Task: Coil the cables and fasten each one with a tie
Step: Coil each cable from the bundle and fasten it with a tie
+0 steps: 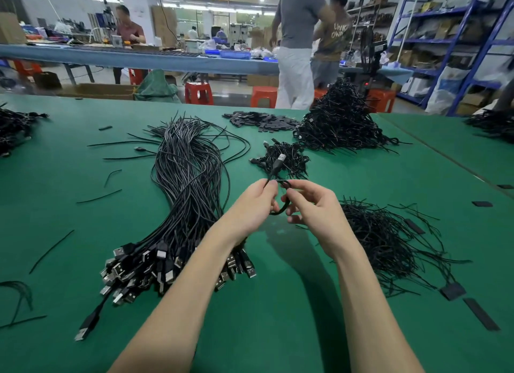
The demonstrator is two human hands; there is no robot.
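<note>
Above the green table (278, 303), both my hands hold one black cable wound into a small coil (284, 208). My left hand (254, 205) pinches the cable just below its plug end (279, 162), which sticks up and away from me. My right hand (314, 205) curls round the coil's right side. A long bundle of uncoiled black USB cables (189, 183) lies to the left, plugs toward me. A loose heap of thin black ties (389, 241) lies to the right. A small pile of coiled cables (286, 157) sits just beyond my hands.
A tall heap of coiled cables (342, 119) stands at the back right, with flat black strips (261, 120) beside it. Stray ties and strips scatter over the table. More cable piles lie at the far left (14, 127) and far right (492, 123). People stand beyond the table.
</note>
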